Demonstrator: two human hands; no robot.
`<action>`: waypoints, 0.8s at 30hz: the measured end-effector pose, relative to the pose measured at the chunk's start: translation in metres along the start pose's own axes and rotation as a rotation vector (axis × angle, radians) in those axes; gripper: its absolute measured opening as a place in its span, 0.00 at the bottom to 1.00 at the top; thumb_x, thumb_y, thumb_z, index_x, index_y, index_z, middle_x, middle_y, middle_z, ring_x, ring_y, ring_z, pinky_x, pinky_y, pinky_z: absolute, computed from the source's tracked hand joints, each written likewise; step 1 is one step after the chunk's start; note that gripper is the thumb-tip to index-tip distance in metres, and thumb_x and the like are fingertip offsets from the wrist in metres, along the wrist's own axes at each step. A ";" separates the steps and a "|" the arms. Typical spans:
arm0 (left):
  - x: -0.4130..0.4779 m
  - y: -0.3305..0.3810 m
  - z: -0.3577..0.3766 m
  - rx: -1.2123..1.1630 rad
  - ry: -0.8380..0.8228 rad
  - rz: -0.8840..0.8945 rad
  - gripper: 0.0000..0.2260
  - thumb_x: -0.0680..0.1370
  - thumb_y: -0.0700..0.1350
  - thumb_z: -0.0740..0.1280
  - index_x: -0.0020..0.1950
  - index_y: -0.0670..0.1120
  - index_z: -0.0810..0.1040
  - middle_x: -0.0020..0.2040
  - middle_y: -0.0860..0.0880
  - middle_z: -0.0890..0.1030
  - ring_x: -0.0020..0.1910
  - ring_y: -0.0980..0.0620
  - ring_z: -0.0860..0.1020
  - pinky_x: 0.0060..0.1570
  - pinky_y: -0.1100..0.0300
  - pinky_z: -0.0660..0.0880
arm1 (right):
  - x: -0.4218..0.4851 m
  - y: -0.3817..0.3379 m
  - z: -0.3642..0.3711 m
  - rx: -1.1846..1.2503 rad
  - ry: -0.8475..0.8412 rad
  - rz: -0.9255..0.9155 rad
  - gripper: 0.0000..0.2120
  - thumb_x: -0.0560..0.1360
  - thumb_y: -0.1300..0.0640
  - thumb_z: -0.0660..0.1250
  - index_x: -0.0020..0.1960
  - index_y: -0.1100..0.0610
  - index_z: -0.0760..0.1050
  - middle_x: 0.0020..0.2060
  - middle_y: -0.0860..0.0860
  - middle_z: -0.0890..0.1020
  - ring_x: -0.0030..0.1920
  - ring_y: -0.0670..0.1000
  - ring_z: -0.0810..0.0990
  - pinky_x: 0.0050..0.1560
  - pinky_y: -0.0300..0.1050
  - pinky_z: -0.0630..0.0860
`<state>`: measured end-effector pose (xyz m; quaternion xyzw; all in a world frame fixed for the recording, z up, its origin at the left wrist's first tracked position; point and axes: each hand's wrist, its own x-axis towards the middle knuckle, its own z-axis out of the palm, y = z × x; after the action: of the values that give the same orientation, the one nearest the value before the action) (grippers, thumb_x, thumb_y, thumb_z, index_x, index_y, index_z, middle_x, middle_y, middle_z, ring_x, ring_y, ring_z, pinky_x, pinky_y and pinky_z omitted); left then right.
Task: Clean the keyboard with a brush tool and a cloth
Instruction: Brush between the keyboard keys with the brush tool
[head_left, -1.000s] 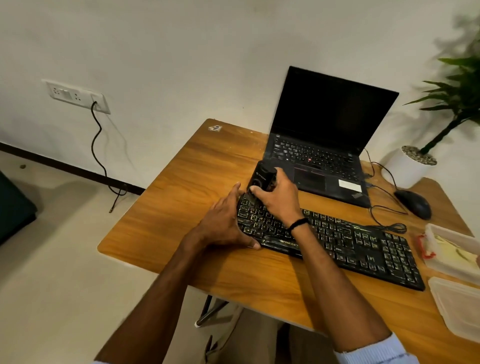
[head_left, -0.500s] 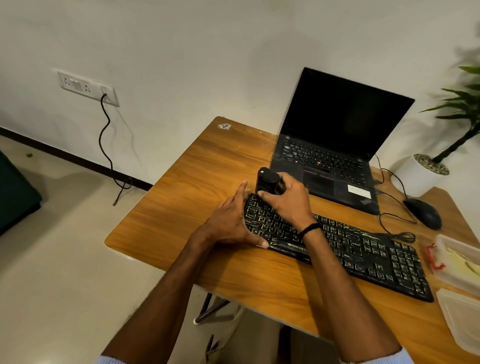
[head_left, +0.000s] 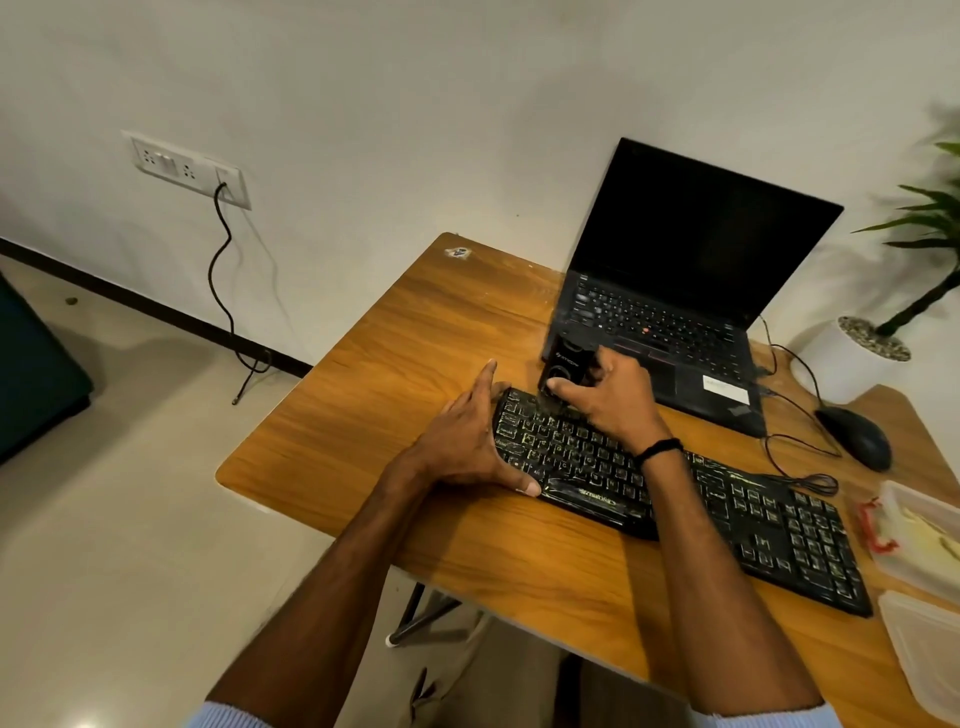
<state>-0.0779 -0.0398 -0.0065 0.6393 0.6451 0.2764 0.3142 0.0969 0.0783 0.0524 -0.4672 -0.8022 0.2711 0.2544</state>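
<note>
The right hand (head_left: 610, 397) is gripping the black brush tool (head_left: 565, 370) over the far left corner of the keyboard (head_left: 675, 493), which is lying on the tabletop (head_left: 415, 364). The left hand (head_left: 467, 441) is pressing flat and unclenched on the keyboard's left end, holding nothing. The keyboard's long axis is running rightward from the brush, so most keys are lying to the right.

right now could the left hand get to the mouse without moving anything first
Probably not. The left hand rests at the keyboard's left end, while the mouse lies at the far right, and the right hand holding the brush tool is in the way.
</note>
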 end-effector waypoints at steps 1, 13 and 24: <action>0.000 0.000 0.000 0.002 0.002 -0.002 0.73 0.59 0.65 0.83 0.82 0.46 0.31 0.84 0.48 0.57 0.82 0.45 0.57 0.79 0.48 0.53 | 0.001 -0.006 0.006 0.032 -0.026 -0.011 0.22 0.70 0.53 0.78 0.61 0.58 0.77 0.50 0.47 0.82 0.51 0.47 0.81 0.49 0.38 0.80; -0.001 0.000 0.001 -0.043 0.016 -0.020 0.72 0.60 0.62 0.84 0.82 0.46 0.31 0.84 0.48 0.56 0.81 0.45 0.57 0.75 0.54 0.52 | 0.005 -0.012 0.005 -0.017 -0.169 -0.069 0.24 0.70 0.53 0.77 0.64 0.55 0.77 0.53 0.46 0.82 0.51 0.45 0.80 0.40 0.27 0.74; 0.000 -0.001 0.000 -0.061 0.006 -0.038 0.74 0.59 0.64 0.84 0.82 0.48 0.31 0.84 0.50 0.57 0.81 0.45 0.56 0.78 0.48 0.54 | 0.010 -0.013 0.001 -0.043 -0.180 -0.094 0.22 0.69 0.52 0.78 0.62 0.54 0.78 0.52 0.48 0.84 0.50 0.45 0.81 0.43 0.32 0.76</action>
<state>-0.0789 -0.0396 -0.0073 0.6163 0.6492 0.2921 0.3367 0.0837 0.0817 0.0621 -0.4083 -0.8484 0.2824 0.1835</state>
